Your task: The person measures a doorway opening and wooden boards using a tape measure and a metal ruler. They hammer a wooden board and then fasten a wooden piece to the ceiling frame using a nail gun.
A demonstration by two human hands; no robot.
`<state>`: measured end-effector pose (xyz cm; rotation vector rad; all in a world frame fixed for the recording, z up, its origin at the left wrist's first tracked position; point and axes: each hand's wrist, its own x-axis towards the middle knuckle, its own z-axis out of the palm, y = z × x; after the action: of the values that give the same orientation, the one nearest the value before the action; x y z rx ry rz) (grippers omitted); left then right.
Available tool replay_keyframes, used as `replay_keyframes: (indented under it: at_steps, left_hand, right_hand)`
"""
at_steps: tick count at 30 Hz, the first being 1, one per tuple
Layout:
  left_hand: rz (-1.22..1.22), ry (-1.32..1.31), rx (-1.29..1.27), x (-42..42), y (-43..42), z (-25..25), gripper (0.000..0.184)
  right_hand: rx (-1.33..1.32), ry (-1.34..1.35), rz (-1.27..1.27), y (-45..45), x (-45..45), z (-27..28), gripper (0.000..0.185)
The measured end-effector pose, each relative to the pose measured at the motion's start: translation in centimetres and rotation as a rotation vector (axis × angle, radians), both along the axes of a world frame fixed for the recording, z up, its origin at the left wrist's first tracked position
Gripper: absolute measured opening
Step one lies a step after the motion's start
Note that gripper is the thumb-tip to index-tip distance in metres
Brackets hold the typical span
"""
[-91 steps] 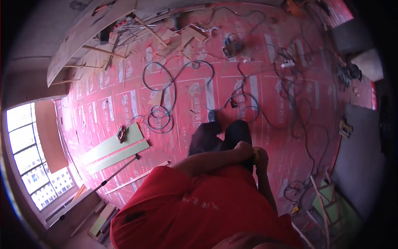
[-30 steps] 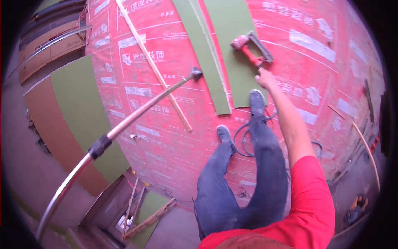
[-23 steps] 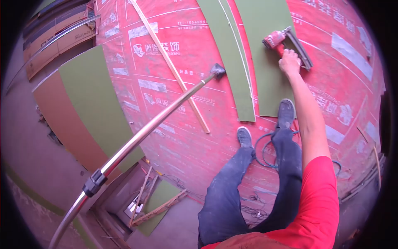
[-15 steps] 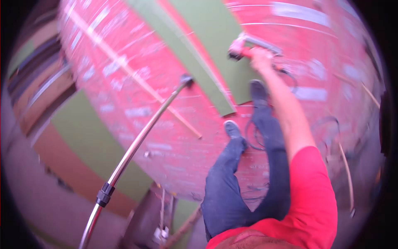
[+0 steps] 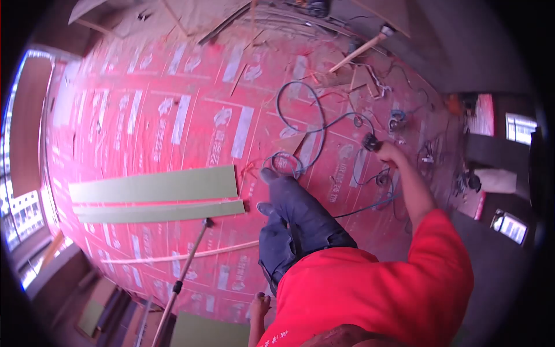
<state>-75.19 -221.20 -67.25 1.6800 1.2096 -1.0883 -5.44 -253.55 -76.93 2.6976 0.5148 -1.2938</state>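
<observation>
My right hand point(image 5: 392, 155) is stretched out to the right above the floor, fingers closed round a nail gun point(image 5: 371, 142). Only its dark end shows; the hand hides the rest. Low by my hip is my left hand point(image 5: 260, 304), its fingers curled; whatever it may hold is hidden. A wide green board point(image 5: 156, 184) and a narrow green strip point(image 5: 162, 211) lie side by side on the red floor sheeting point(image 5: 202, 139), left of my feet.
A blue-grey air hose point(image 5: 321, 141) loops across the floor ahead of my feet. A metal pole point(image 5: 188, 260) stands at lower left, beside a long wooden batten point(image 5: 225, 248). Scrap wood point(image 5: 364, 78) and cables lie toward the upper right. Windows point(image 5: 26, 214) line the left.
My view has turned away from the boards toward the wider room. My right hand, with the nail gun, has moved from over the wide board to above the hoses. My left hand has come into view.
</observation>
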Motion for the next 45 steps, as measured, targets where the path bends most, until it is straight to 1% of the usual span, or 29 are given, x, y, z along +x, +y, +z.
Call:
replay_keyframes:
  at_steps: [1, 2, 3, 4, 5, 7, 8, 9, 10, 11, 12, 14, 16, 17, 18, 19, 20, 22, 24, 25, 27, 30, 31, 35, 37, 38, 39, 40, 45]
  left_hand:
    - [0.035, -0.065, 0.041, 1.0, 0.4, 0.0, 0.039]
    - [0.105, -0.097, 0.064, 3.2, 0.3, 0.9, 0.038]
    - [0.177, -0.138, 0.089, 6.0, 0.2, 1.3, 0.036]
    - [0.139, -0.100, 0.091, 8.2, 0.2, 0.5, 0.031]
    - [0.248, -0.117, 0.082, 10.6, -0.4, -0.1, 0.030]
    - [0.382, -0.141, 0.046, 15.0, -2.3, -1.4, 0.029]
    - [0.200, -0.551, 0.111, 14.9, -3.7, -3.9, 0.026]
    - [0.108, -0.553, 0.142, 16.7, -4.3, -6.1, 0.022]
    - [0.504, -0.396, -0.062, 21.2, -5.1, -6.4, 0.020]
    - [0.563, -0.269, -0.071, 25.2, -6.5, -6.7, 0.020]
    - [0.412, -0.136, -0.045, 29.1, -7.2, -6.8, 0.014]
    - [-0.623, -0.815, 0.232, 35.2, -8.9, -7.2, 0.008]
    - [-0.742, -0.958, 0.236, 42.7, -9.9, -8.6, 0.012]
    - [-0.680, -1.020, 0.268, 46.7, -10.9, -7.6, 0.014]
    - [-0.435, -0.865, 0.141, 51.5, -12.7, -4.0, 0.016]
    - [-0.254, -0.932, 0.061, 54.2, -13.3, -4.3, 0.018]
    - [-0.068, -0.656, -0.020, 57.7, -14.2, -3.2, 0.020]
    - [-0.206, -0.724, 0.019, 61.7, -14.5, -3.9, 0.023]
    - [-0.106, -0.693, -0.056, 64.9, -14.8, -6.4, 0.025]
    - [0.391, -0.542, -0.260, 68.4, -16.2, -3.0, 0.026]
    - [0.729, -0.620, -0.294, 72.3, -17.7, -4.3, 0.028]
    - [0.972, -0.613, -0.528, 80.7, -18.3, -4.5, 0.037]
    - [0.999, -0.748, -0.466, 83.6, -19.3, -3.9, 0.040]
    - [1.200, -0.733, -0.552, 94.1, -20.9, -2.2, 0.042]
    - [1.167, -0.783, -0.562, 97.5, -21.8, -0.5, 0.042]
    - [0.863, -1.053, -0.304, 98.5, -23.1, 1.2, 0.044]
    - [1.061, -0.990, -0.424, 99.6, -23.0, 1.5, 0.045]
    - [1.259, -0.924, -0.545, 101.0, -22.8, 2.1, 0.046]
    - [1.574, -1.147, -0.559, 105.3, -23.5, 4.7, 0.047]
  right_hand:
    - [-0.221, 0.030, -0.210, 2.0, -0.5, 11.2, 0.029]
    - [-0.342, 0.048, -0.219, -5.5, 1.2, 10.4, 0.030]
    - [-0.270, 0.119, -0.170, -13.1, 2.8, 9.4, 0.045]
    - [-0.112, 0.141, -0.450, -16.0, 3.0, 11.9, 0.045]
    - [0.052, 0.168, -0.720, -18.6, 2.4, 14.6, 0.045]
    - [-0.042, 0.151, -0.860, -25.4, 3.2, 14.5, 0.040]
    - [0.002, 0.181, -0.961, -28.5, 4.0, 14.0, 0.036]
    - [0.041, 0.214, -1.057, -31.5, 4.4, 13.3, 0.031]
    - [0.115, 0.206, -1.127, -34.1, 4.2, 12.8, 0.031]
    - [0.197, 0.187, -1.180, -36.2, 5.7, 12.4, 0.032]
    - [0.281, 0.213, -1.196, -38.1, 6.3, 12.0, 0.034]
    - [0.382, 0.242, -1.209, -40.9, 8.7, 12.2, 0.036]
    - [0.380, 0.172, -1.073, -42.4, 11.8, 13.8, 0.042]
    - [0.318, 0.178, -0.995, -42.3, 14.8, 15.9, 0.045]
    - [0.318, 0.176, -0.985, -42.1, 17.9, 17.9, 0.045]
    - [0.348, 0.111, -0.836, -41.8, 21.0, 19.7, 0.047]
    - [0.373, 0.052, -0.687, -41.4, 24.0, 21.5, 0.049]
    - [0.309, -0.052, -0.627, -39.9, 30.1, 25.0, 0.057]
    - [0.372, 0.038, -0.534, -36.8, 36.6, 30.2, 0.063]
    - [0.359, 0.039, -0.506, -36.3, 39.4, 29.9, 0.063]
    - [0.816, -0.345, -0.024, -35.0, 45.1, 28.6, 0.063]
    - [0.648, -0.190, -0.024, -28.3, 52.9, 31.2, 0.054]
    - [0.628, -0.175, 0.006, -26.6, 55.3, 31.0, 0.054]
    - [0.701, -0.029, 0.036, -19.0, 64.0, 28.1, 0.053]
    - [0.714, 0.017, 0.090, -15.0, 65.6, 27.6, 0.053]
    - [0.606, -0.015, 0.167, -12.7, 65.9, 27.7, 0.053]
    - [0.502, -0.053, 0.244, -10.7, 66.2, 27.6, 0.052]
    - [0.585, -0.021, 0.391, -9.6, 67.0, 25.8, 0.052]
    - [0.819, 0.152, 0.995, -3.7, 67.1, 18.1, 0.047]
